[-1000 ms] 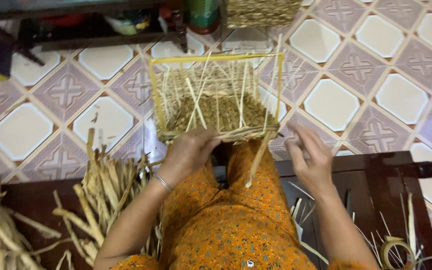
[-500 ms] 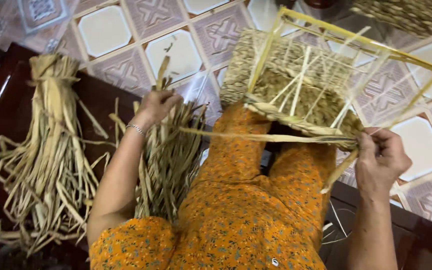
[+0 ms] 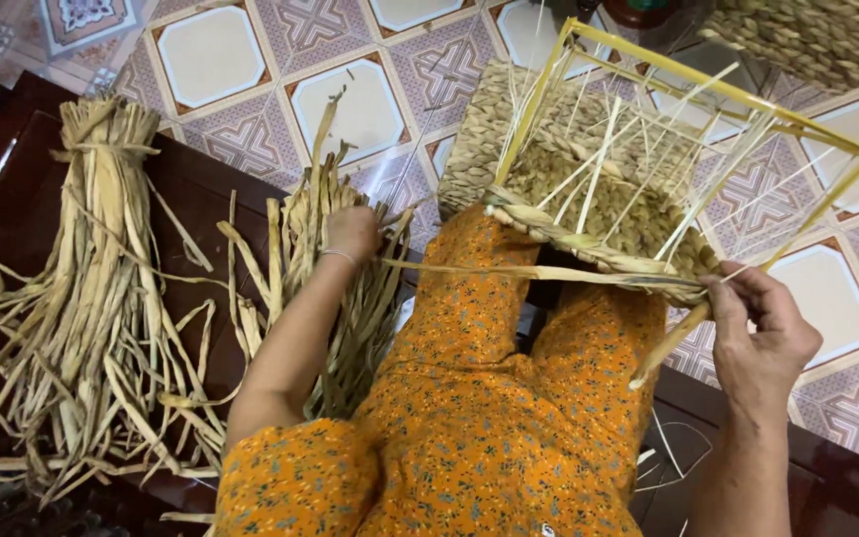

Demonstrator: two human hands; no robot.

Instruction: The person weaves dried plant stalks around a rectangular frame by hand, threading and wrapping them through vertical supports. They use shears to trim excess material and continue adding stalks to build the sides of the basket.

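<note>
A half-woven basket of dried, straw-coloured plant fibre (image 3: 589, 189), built on a yellow rectangular wire frame (image 3: 718, 94), was seen propped on the knees of a person in orange flowered clothing (image 3: 489, 398), above a patterned tile floor (image 3: 221, 60). The base and a low band of plaited wall were seen finished at the frame's near edge; the thin pale uprights (image 3: 648, 169) above stood bare, so most of the wall was judged unwoven.

The right hand (image 3: 763, 333) was closed, thumb and fingers pinched together on the plaited working end at the basket's near right corner. From there a long flat dried strand (image 3: 509, 270) was stretched across the lap toward the left hand (image 3: 352, 231). That hand was laid on a loose pile of dried flat reeds (image 3: 345, 298) at the far edge of a dark wooden bench (image 3: 181, 189); whether its fingers were clamped on a strand could not be told.

A tied bundle of dried reeds (image 3: 91, 288) was seen lying near the bench's left end. A second woven basket (image 3: 817, 35) was glimpsed at the upper right corner.
</note>
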